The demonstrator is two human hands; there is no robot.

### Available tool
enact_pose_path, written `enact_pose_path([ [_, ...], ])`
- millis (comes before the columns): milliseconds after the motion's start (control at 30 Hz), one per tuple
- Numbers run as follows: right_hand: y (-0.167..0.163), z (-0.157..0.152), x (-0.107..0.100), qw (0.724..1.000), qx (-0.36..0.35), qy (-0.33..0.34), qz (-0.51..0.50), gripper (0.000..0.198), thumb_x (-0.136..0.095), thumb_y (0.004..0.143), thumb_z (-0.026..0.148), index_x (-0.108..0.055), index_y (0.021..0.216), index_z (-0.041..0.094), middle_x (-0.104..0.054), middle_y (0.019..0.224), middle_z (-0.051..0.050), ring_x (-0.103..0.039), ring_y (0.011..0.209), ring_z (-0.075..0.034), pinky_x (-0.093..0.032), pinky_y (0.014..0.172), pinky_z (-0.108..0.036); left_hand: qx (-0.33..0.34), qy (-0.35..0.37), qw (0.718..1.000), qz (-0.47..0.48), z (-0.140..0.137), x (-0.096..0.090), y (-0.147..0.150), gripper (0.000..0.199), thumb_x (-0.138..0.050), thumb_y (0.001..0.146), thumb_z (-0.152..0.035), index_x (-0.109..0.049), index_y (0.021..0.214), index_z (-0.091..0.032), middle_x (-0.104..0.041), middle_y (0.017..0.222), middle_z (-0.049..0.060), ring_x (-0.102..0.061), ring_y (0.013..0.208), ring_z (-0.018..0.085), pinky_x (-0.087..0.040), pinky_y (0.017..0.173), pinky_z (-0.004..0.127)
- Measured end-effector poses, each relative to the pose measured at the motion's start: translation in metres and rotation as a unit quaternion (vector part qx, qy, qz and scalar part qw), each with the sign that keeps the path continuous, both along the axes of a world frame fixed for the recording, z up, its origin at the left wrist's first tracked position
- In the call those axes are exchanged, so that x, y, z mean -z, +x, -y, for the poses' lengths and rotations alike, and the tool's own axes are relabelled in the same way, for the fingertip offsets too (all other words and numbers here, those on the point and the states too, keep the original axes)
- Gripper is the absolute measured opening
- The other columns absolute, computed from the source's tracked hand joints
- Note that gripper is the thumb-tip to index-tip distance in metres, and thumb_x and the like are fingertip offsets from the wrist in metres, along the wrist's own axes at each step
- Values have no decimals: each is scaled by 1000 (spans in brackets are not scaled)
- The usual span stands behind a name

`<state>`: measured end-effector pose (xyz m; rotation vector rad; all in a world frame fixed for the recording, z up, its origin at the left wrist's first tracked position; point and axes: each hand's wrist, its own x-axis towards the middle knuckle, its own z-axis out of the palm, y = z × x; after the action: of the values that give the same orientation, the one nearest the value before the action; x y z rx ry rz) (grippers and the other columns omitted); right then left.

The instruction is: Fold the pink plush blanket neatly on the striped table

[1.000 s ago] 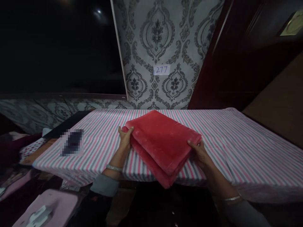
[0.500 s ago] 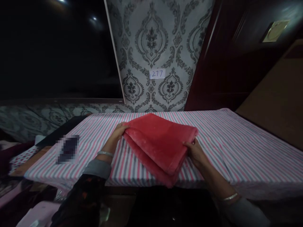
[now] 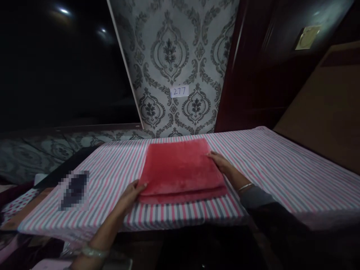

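Note:
A folded red plush cloth (image 3: pixel 177 165) lies on the striped tablecloth (image 3: pixel 264 165), its layers showing along the front edge. At its front-left corner, my left hand (image 3: pixel 131 192) is closed on the edge, thumb on top and the other fingers partly hidden. My right hand (image 3: pixel 221 162) pinches the right edge towards the back, also with the thumb uppermost. Whether the cloth's underside touches the table all over, I cannot tell.
A blurred-out dark item (image 3: pixel 74 190) sits at the table's left. Behind stand a patterned wall with a paper label (image 3: pixel 179 91), a large black screen (image 3: pixel 62 67) and a dark red panel (image 3: pixel 253 75). A brown board (image 3: pixel 329 105) leans at the right.
The red cloth has turned from a slanted position to lie square with the table. My left hand has come nearer the front; my right hand has moved further back. The view has shifted slightly.

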<state>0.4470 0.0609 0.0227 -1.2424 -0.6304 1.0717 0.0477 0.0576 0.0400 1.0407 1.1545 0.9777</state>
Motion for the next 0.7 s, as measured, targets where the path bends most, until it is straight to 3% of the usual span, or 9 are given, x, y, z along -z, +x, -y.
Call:
enact_pose_path([
  [67, -2, 11, 22, 1000, 5, -16, -6, 55, -84, 61, 34, -63, 109, 17, -75, 87, -8, -70, 74, -25, -57, 68, -36, 18, -33, 999, -8, -1, 14, -7, 43, -89, 53, -36, -69, 87, -19, -76, 83, 9, -73, 84, 29, -58, 68, 34],
  [167, -3, 31, 36, 999, 6, -28, -13, 55, -86, 63, 38, -63, 110, 20, -75, 98, -8, -71, 87, -25, -57, 75, -35, 18, -38, 999, -20, -8, 12, -8, 39, -89, 56, -38, -70, 84, -20, -77, 83, 9, -74, 84, 29, -59, 70, 35],
  [367, -15, 66, 26, 996, -80, 2, -26, 68, -86, 66, 38, -58, 126, 22, -73, 114, -8, -71, 98, -25, -58, 82, -33, 8, -32, 999, -21, -14, 7, 8, 47, -89, 55, -40, -69, 91, -18, -77, 83, 7, -74, 80, 27, -60, 74, 37],
  [500, -25, 73, 13, 998, -48, 36, -21, 78, -85, 63, 31, -54, 134, 24, -75, 107, -5, -72, 92, -26, -59, 79, -36, -17, 32, 999, -26, -12, 15, 13, 55, -90, 53, -42, -69, 98, -19, -76, 84, 4, -74, 85, 26, -60, 77, 36],
  [600, -25, 79, 17, 999, -32, 40, -14, 72, -85, 64, 33, -58, 130, 25, -76, 100, -4, -72, 89, -27, -59, 77, -37, -19, 38, 999, -34, -9, 22, 8, 53, -89, 55, -45, -69, 97, -21, -76, 83, 4, -73, 86, 28, -60, 76, 37],
  [700, -19, 89, 31, 999, -53, 3, 5, 60, -86, 63, 39, -65, 117, 22, -75, 95, -6, -71, 91, -28, -58, 81, -38, 27, 9, 998, -64, -9, 25, -4, 45, -85, 61, -51, -70, 90, -21, -75, 81, 5, -72, 87, 30, -59, 74, 37],
])
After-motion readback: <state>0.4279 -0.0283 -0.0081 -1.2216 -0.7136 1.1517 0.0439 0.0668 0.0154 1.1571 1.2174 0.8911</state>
